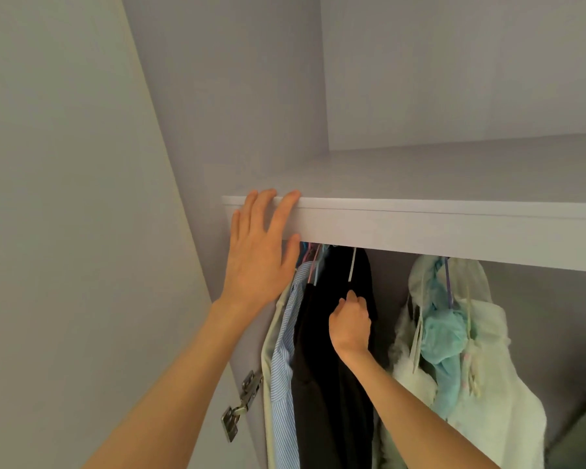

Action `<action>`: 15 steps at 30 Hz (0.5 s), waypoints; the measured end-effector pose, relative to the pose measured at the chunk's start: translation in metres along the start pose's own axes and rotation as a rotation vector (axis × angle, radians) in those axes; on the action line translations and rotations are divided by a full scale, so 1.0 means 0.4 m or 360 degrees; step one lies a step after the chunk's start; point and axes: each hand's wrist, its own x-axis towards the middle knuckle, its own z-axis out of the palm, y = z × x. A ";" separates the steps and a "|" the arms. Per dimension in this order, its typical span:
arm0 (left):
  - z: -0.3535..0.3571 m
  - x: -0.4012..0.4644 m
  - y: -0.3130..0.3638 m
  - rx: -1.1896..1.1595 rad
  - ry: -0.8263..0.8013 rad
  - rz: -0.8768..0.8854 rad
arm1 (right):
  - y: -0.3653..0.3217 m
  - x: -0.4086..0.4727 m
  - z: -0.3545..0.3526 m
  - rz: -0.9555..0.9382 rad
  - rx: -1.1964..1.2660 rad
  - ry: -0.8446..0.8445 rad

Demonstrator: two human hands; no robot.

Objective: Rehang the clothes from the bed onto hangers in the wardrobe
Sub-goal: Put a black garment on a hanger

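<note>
A black garment point(322, 360) hangs in the wardrobe on a pale hanger point(352, 265) whose hook goes up behind the shelf edge. My right hand point(351, 321) grips the garment's top just below the hanger neck, fingers curled. My left hand point(263, 247) lies flat with straight fingers against the front edge of the white shelf point(420, 228). Left of the black garment hang a blue striped shirt point(285, 360) and a cream garment point(268, 360). The rail is hidden behind the shelf.
To the right hang a white fluffy garment point(487, 384) and a light blue piece point(444, 340) on a purple hanger point(448, 282). The open wardrobe door point(65, 231) stands at the left, its metal hinge point(241, 404) below. A gap separates the black and white garments.
</note>
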 end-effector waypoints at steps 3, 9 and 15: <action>0.002 -0.001 -0.002 0.0010 0.0007 -0.0002 | -0.021 0.020 0.024 -0.0113 -0.0142 -0.0147; -0.001 -0.002 0.004 0.0002 -0.0010 -0.0036 | -0.061 0.043 0.070 -0.0213 -0.0140 -0.0461; -0.021 0.002 -0.003 0.0094 -0.0070 -0.0019 | -0.054 0.023 0.079 -0.0258 -0.0240 -0.0654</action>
